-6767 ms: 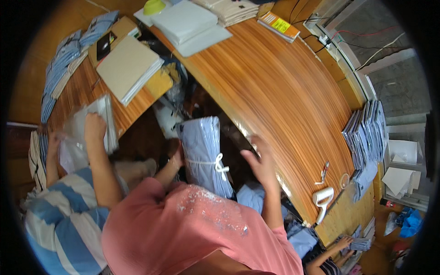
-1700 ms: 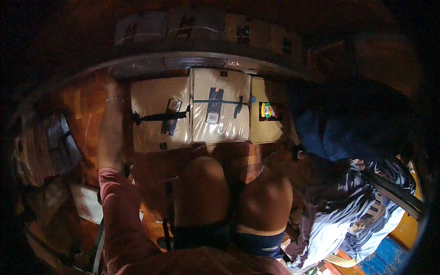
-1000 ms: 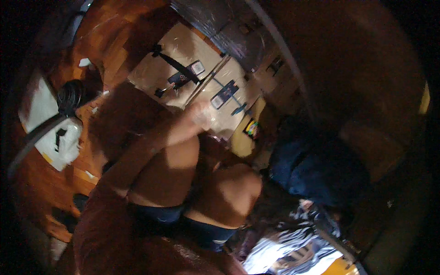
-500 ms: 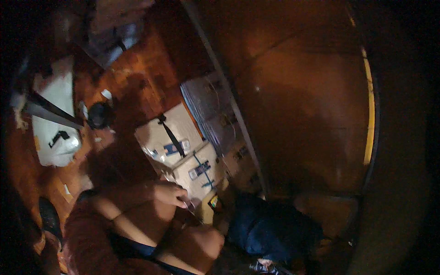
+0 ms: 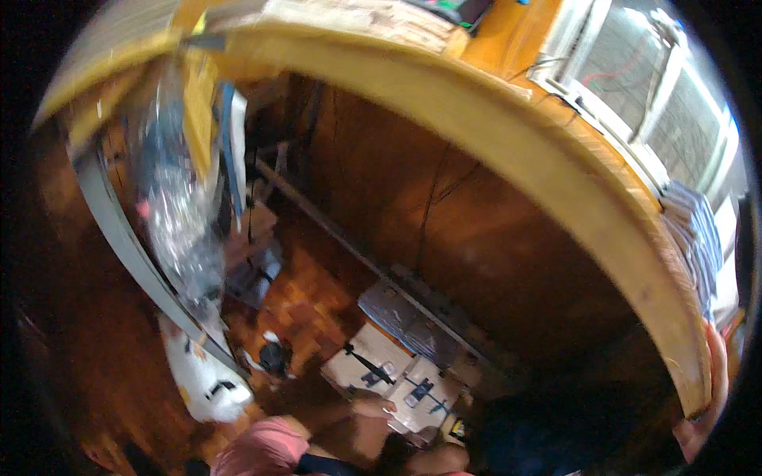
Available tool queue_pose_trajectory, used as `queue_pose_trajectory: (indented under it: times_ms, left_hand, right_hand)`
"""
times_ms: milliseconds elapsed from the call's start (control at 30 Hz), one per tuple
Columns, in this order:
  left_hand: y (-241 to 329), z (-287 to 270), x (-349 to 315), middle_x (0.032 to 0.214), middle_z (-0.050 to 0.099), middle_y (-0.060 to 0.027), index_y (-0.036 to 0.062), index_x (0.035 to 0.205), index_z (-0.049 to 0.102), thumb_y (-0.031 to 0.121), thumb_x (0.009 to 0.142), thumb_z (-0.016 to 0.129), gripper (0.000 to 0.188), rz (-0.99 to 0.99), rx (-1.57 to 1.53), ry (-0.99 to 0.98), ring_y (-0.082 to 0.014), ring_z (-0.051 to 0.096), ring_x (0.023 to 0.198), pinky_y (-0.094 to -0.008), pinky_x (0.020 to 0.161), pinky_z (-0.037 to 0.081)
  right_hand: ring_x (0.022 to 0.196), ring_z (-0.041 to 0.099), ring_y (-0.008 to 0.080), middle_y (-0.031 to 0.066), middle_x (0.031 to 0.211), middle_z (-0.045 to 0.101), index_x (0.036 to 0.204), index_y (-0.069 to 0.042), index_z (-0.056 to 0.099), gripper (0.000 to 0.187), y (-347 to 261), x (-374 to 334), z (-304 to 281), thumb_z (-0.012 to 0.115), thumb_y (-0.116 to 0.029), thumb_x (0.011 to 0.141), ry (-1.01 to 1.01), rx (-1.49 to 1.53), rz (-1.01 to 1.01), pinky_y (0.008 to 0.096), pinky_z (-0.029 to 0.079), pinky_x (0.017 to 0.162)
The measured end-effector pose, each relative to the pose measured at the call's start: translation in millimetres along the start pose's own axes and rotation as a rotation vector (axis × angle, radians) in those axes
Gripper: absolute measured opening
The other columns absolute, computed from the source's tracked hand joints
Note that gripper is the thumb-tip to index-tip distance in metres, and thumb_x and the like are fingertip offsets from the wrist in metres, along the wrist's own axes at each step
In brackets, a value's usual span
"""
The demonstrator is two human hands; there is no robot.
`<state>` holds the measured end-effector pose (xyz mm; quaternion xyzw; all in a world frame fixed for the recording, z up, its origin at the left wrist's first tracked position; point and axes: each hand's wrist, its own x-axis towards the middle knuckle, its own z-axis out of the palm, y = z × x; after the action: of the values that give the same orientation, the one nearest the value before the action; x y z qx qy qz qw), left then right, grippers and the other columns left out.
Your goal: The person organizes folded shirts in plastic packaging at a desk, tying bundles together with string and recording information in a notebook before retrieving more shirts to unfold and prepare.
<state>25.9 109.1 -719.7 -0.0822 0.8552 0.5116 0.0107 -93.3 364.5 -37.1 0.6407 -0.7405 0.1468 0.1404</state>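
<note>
My left hand (image 5: 373, 408) reaches down in dim light below the table, its fingers curled beside two pale boxes. What it holds, if anything, is too dark and blurred to make out. Dark straps and labels mark the nearer pale box (image 5: 409, 403) and the farther pale box (image 5: 357, 366). At the far right rim, my right hand (image 5: 714, 373) is closed around the end of the wooden table edge (image 5: 556, 159). Pink cloth (image 5: 262, 450) covers my left arm. A rounded patch of bare skin at the lower edge is too dim to identify.
Plastic-wrapped flat packs (image 5: 409, 317) lie behind the boxes. A clear plastic bag (image 5: 186, 222) hangs at left near a grey metal bar (image 5: 127, 238). A white package (image 5: 206, 381) and a small black round object (image 5: 274, 355) lie on the floor. Stacked folded cloth (image 5: 694, 234) sits on the tabletop.
The view has lifted and swung, so the tabletop, window and hanging bag now show. The boxes and my left hand sit lower in view. My right hand now appears on the table edge.
</note>
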Motion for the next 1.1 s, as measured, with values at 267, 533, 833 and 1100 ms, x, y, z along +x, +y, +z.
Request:
queue_pose_trajectory:
  times_ms: [267,533,833,1100]
  left_hand:
    - [21.9,-66.2,-90.6,0.100,0.063,-0.0068,0.0096,0.113,0.057,0.038,0.087,0.052,0.039,-0.137,0.122,0.110,-0.0227,0.058,0.098,-0.0323,0.089,0.041]
    - [189.5,-101.5,-139.0,0.104,0.061,-0.0069,0.0084,0.115,0.054,0.037,0.088,0.051,0.040,-0.427,-0.309,-0.067,-0.0216,0.055,0.101,-0.0317,0.090,0.040]
    - [413.6,-144.4,-149.1,0.108,0.058,-0.0070,0.0071,0.118,0.052,0.036,0.090,0.050,0.040,-0.552,-0.506,-0.440,-0.0204,0.052,0.104,-0.0309,0.092,0.039]
    - [595.4,-188.5,-147.3,0.111,0.056,-0.0072,0.0059,0.120,0.050,0.034,0.091,0.050,0.041,-0.633,-0.531,-0.684,-0.0194,0.050,0.107,-0.0303,0.093,0.038]
  right_hand:
    - [0.121,0.043,0.0369,0.0219,0.130,0.045,0.122,-0.001,0.051,0.075,-29.3,43.7,3.6,0.051,0.004,0.047,0.001,-0.107,-0.107,0.0407,0.030,0.104]
    - [0.130,0.030,0.0350,0.0169,0.142,0.029,0.137,-0.015,0.032,0.073,1.1,40.7,-34.9,0.059,-0.006,0.070,-0.295,-0.052,-0.087,0.0583,0.027,0.101]
    - [0.130,0.027,0.0348,0.0184,0.136,0.035,0.126,-0.010,0.048,0.059,2.0,23.3,-42.8,0.062,-0.039,0.076,-0.110,0.461,-0.040,0.0575,0.015,0.105]
    - [0.088,0.052,0.0286,0.0163,0.089,0.054,0.079,-0.001,0.050,0.021,-149.2,138.0,-243.1,0.051,-0.020,0.089,0.435,1.172,-0.817,0.0373,0.040,0.074]
